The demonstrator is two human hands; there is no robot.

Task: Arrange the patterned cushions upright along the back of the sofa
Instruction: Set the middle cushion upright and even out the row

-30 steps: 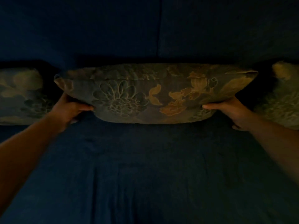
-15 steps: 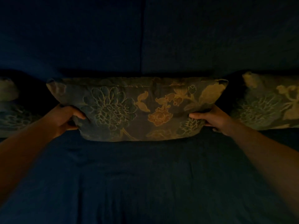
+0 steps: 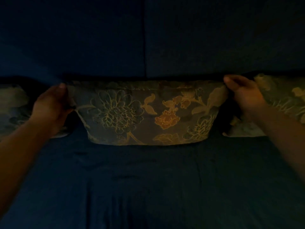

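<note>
Both hands have climbed from the lower side edges of the middle cushion (image 3: 145,113) to its upper corners, and the cushion now shows more of its flowered face, standing taller against the sofa back (image 3: 99,38) in the centre of the frame.

From where I watch, my left hand (image 3: 51,106) sits at centre left, thumb up at the cushion's top-left corner, fingers curled and pinching the fabric edge. My right hand (image 3: 244,98) mirrors it at centre right, closed in a pinch on the top-right corner. I judge this as the squaring-up step: pulling the corners out so the cushion stands upright rather than slumping.

The cushion's lower edge rests on the dark blue seat (image 3: 148,179), and its top runs just under the seam line of the backrest. A second patterned cushion (image 3: 280,103) shows at the right edge, just beside my right hand, and a third (image 3: 13,106) at the left edge, partly behind my left wrist. Both appear to lean against the back already, though the dim light leaves their posture uncertain.

If that reading holds, the row is close to done. I can read no brand, label or writing anywhere; only the floral print.
</note>
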